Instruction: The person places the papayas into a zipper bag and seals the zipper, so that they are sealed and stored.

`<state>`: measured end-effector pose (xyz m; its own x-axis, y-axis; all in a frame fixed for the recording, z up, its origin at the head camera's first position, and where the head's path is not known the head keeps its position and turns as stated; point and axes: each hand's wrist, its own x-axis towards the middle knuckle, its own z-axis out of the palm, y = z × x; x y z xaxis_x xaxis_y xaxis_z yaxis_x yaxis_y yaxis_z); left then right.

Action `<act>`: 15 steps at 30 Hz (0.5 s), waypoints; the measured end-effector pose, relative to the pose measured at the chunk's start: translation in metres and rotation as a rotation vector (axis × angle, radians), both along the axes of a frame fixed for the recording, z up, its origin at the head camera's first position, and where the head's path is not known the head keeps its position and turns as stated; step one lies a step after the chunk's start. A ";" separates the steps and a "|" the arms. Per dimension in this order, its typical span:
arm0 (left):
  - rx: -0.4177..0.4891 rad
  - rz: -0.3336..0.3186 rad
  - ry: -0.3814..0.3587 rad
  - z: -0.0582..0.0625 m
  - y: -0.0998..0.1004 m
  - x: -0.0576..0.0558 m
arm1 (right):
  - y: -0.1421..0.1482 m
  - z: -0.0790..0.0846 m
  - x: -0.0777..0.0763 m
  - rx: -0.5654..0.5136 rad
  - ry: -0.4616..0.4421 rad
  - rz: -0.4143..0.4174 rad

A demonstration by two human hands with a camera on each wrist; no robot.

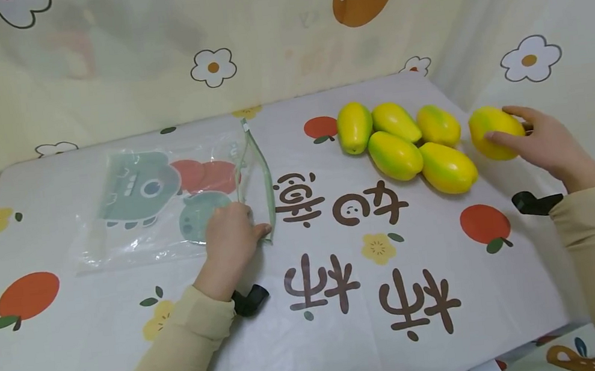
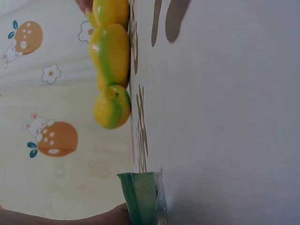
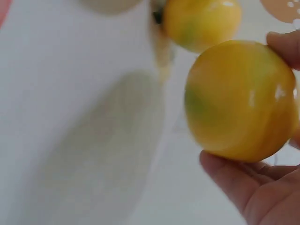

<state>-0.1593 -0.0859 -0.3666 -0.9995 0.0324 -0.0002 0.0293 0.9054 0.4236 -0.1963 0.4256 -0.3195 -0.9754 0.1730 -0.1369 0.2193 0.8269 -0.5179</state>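
A clear zip bag [image 1: 142,238] with green and red cartoon prints lies flat on the left of the table. My left hand [image 1: 232,234] grips it at its mouth, where the green edge strips [image 2: 143,197] stand slightly apart. At the right, my right hand [image 1: 554,140] holds a yellow-green mango [image 1: 494,131] between thumb and fingers. The right wrist view shows this mango [image 3: 241,101] raised, its shadow falling on the white surface. Several more mangoes [image 1: 394,154] lie close together on the table, just left of the held one.
A white tablecloth [image 1: 336,350] with printed fruit, flowers and brown characters covers the table. Patterned cream curtains [image 1: 127,64] hang along the back and the right side. Below the table's front right edge, a printed box-like surface [image 1: 571,353] shows.
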 end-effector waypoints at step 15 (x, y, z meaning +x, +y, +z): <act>-0.001 0.011 0.002 0.000 0.000 -0.001 | -0.069 0.058 -0.016 -0.071 0.208 0.132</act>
<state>-0.1599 -0.0860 -0.3670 -0.9998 0.0210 0.0022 0.0200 0.9062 0.4224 -0.2123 0.3570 -0.2619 -0.9973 0.0389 0.0623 -0.0061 0.8014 -0.5982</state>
